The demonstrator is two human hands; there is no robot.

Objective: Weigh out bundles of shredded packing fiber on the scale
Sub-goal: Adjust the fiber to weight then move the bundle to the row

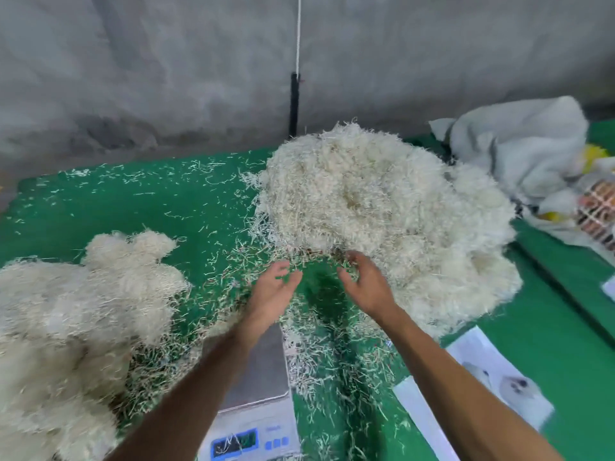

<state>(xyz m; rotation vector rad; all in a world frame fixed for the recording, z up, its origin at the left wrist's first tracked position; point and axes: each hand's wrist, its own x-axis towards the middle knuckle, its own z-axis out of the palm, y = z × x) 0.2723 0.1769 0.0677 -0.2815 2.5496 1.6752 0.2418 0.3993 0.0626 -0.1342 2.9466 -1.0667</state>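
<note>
The main heap of shredded fiber (382, 211) lies just beyond my fingers, its near edge brushing my right hand (366, 284), whose fingers curl loosely apart and hold nothing. My left hand (273, 291) hovers beside it, fingers spread and empty. The scale (259, 377) sits beneath my left wrist, its pan bare. Loose strands litter the green tabletop (133, 207); a careless grab could drag them onto the pan and, I judge, skew the reading.
</note>
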